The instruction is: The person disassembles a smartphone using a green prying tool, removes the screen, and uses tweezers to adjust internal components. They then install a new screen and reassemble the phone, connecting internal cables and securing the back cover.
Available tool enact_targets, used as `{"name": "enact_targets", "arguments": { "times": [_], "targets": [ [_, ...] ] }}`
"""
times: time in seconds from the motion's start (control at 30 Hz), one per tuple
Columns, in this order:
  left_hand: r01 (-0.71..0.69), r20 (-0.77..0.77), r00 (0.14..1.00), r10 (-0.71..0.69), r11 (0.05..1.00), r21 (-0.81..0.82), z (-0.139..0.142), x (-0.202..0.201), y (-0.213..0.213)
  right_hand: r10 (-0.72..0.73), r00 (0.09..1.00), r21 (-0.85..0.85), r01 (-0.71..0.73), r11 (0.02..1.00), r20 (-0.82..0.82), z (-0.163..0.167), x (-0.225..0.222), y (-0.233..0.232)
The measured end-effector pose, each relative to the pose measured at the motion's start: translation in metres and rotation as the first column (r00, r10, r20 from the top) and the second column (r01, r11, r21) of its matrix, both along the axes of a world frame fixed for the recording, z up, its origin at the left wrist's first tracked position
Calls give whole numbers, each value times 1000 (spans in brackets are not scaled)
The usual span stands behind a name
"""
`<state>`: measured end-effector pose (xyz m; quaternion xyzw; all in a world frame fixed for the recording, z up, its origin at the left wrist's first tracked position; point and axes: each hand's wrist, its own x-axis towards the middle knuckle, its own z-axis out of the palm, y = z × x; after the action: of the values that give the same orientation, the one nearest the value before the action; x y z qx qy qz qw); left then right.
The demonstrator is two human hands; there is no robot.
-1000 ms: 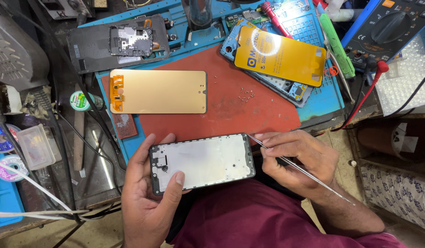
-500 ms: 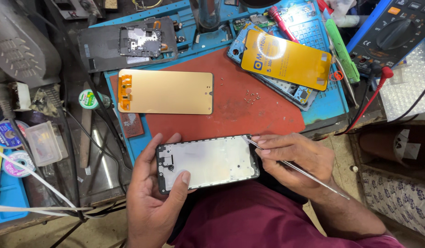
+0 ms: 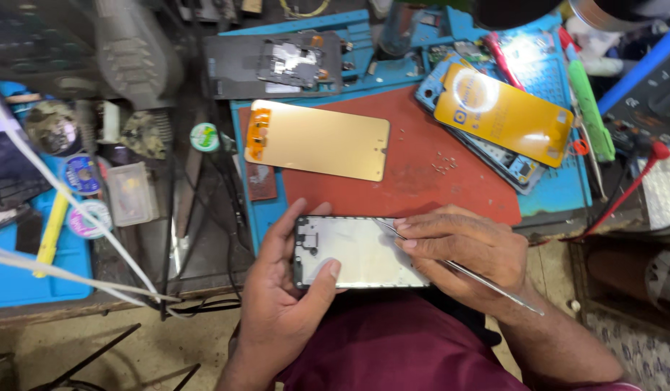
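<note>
Both hands busy: left hand (image 3: 281, 304) grips phone frame (image 3: 360, 252); right hand (image 3: 462, 253) pinches tweezers (image 3: 480, 279) over it.

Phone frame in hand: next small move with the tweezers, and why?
Probably slide the tweezers tip along the top edge of the phone frame. The right hand has the tip at that edge, while the left hand grips the frame's left end, thumb across its face.

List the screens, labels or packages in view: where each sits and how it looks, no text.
Phone frame: held in left hand, right hand on it with thin metal tool; pale, black-edged.
Gold panel: flat on red mat.
Yellow film sheet: upper right, rectangular.
Round green-white sticker: left of mat.
</note>
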<state>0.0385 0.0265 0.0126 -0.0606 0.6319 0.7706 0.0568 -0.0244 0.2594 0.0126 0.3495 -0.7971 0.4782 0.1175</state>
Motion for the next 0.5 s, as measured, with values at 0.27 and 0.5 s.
{"name": "enact_targets", "arguments": {
  "times": [0.27,0.5],
  "targets": [
    [6,-7,1000,-6,1000,16,2,-2,-10,33,999,96,-34,995,15,16,-9,-27],
    [10,-71,997,-10,1000,4,-2,-3,-15,-9,999,128,3,992,43,21,-11,-33]
  ]
}}
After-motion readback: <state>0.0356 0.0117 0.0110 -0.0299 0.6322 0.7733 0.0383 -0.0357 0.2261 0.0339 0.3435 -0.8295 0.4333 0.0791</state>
